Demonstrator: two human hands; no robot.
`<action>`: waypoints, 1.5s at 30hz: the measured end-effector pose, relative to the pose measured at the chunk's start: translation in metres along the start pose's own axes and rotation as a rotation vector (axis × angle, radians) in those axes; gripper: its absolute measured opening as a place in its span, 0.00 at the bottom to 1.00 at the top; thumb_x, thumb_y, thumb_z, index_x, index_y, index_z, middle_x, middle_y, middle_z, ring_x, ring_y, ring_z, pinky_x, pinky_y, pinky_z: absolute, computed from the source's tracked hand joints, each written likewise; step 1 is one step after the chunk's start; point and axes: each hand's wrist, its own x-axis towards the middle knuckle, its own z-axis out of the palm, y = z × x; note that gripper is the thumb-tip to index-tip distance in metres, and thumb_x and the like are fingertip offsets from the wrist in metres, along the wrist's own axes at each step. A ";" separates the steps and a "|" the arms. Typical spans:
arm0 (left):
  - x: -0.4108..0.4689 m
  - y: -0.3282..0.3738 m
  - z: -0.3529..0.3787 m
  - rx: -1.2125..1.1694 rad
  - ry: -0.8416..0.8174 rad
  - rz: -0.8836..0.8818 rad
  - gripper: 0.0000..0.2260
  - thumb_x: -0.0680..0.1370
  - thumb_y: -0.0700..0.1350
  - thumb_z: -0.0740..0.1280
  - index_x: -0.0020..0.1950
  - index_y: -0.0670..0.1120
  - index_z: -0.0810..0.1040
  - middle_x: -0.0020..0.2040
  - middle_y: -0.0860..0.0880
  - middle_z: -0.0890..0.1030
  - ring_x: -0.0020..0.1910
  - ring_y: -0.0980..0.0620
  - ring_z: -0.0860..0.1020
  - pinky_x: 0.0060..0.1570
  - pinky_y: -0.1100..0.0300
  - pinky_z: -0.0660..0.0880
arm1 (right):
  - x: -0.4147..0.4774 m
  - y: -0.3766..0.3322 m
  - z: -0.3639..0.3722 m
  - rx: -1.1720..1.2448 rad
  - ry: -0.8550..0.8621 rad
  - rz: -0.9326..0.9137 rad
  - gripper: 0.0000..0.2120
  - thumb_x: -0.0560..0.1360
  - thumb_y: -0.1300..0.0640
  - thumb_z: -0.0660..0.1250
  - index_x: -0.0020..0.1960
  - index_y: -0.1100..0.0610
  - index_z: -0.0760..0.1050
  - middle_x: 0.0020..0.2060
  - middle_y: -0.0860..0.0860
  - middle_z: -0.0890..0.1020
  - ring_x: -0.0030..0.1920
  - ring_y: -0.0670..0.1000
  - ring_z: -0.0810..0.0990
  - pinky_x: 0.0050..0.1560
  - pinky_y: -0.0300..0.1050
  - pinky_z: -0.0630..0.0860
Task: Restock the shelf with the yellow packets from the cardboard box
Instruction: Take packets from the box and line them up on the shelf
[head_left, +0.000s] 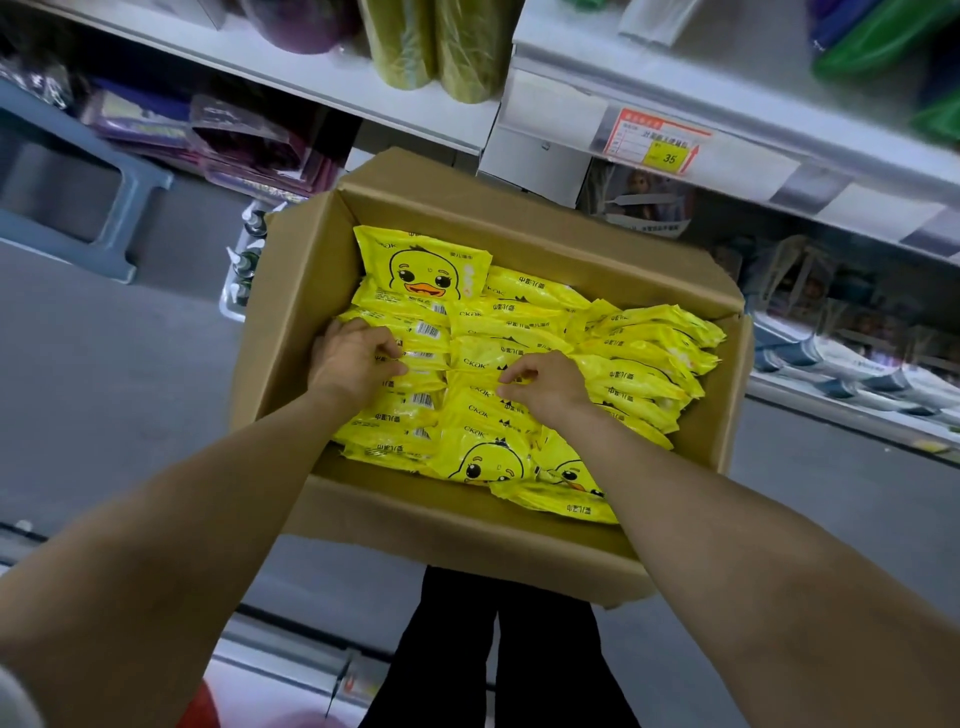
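Both hands pinch yellow packets (644, 364) inside the cardboard box (291, 312): left hand (353, 358), right hand (545, 384).

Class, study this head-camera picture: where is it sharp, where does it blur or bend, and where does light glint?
Head view: the yellow packets, left hand and right hand in the cardboard box are sharp; the wrappers carry small glints; the shelf rails towards the edges smear and bow from the wide lens; the price label is partly legible.

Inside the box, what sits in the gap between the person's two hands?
Only yellow packets, packed on edge in the cardboard box, fill the gap between the left hand and right hand; the head view shows no bare cardboard there.
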 end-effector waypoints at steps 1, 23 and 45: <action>-0.001 0.001 0.000 -0.014 0.015 0.009 0.06 0.72 0.52 0.75 0.45 0.52 0.81 0.54 0.50 0.77 0.63 0.44 0.67 0.61 0.51 0.63 | 0.000 -0.001 0.001 0.008 0.016 0.017 0.10 0.67 0.50 0.80 0.35 0.43 0.80 0.53 0.49 0.83 0.56 0.50 0.80 0.51 0.44 0.75; 0.013 0.025 -0.051 -0.134 0.054 0.163 0.10 0.79 0.55 0.65 0.48 0.49 0.74 0.44 0.43 0.80 0.33 0.48 0.72 0.34 0.55 0.71 | -0.011 -0.001 -0.019 0.139 -0.061 -0.109 0.16 0.71 0.51 0.78 0.51 0.59 0.80 0.43 0.52 0.76 0.42 0.50 0.73 0.40 0.46 0.70; -0.083 0.111 -0.170 -0.407 -0.306 -0.022 0.43 0.54 0.75 0.75 0.56 0.45 0.79 0.51 0.43 0.84 0.50 0.42 0.83 0.54 0.44 0.79 | -0.162 -0.023 -0.161 0.601 0.084 -0.119 0.29 0.59 0.44 0.84 0.57 0.52 0.82 0.49 0.52 0.87 0.50 0.56 0.86 0.58 0.59 0.80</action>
